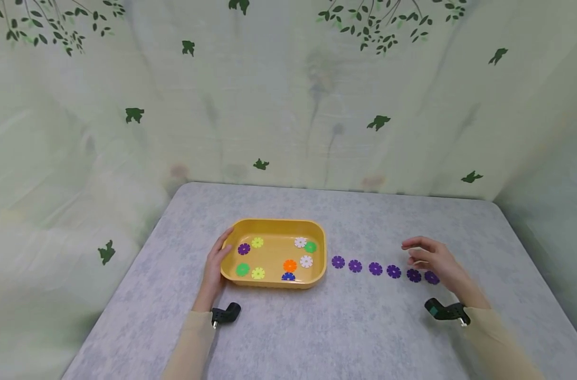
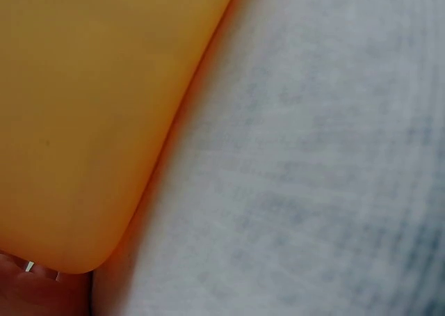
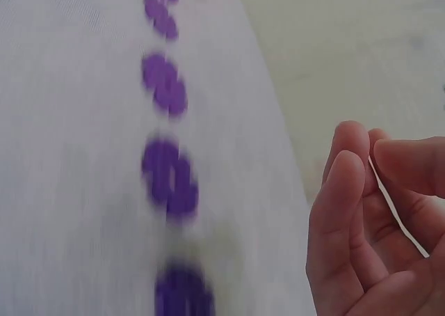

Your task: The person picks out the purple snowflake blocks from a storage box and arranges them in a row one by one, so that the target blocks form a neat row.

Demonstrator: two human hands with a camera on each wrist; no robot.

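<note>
My left hand (image 1: 215,266) grips the left side of a yellow plastic tray (image 1: 273,284), with the thumb over the rim. In the left wrist view the tray's wall (image 2: 83,121) fills the left side, and a little of the hand shows at the bottom corner. Several purple flower-shaped discs (image 1: 375,268) lie in a row right of the tray. Above the right end of that row hovers my right hand (image 1: 437,264), fingers loosely bent. The right wrist view shows thumb and fingertips close together, nothing visible between them, beside the blurred purple discs (image 3: 170,179).
Inside the tray are loose flower discs: one purple (image 1: 244,249), one orange (image 1: 290,265), one blue (image 1: 288,276), and some green, yellow and white. The grey table (image 1: 355,332) meets a leaf-patterned curtain (image 1: 288,105) at its back edge.
</note>
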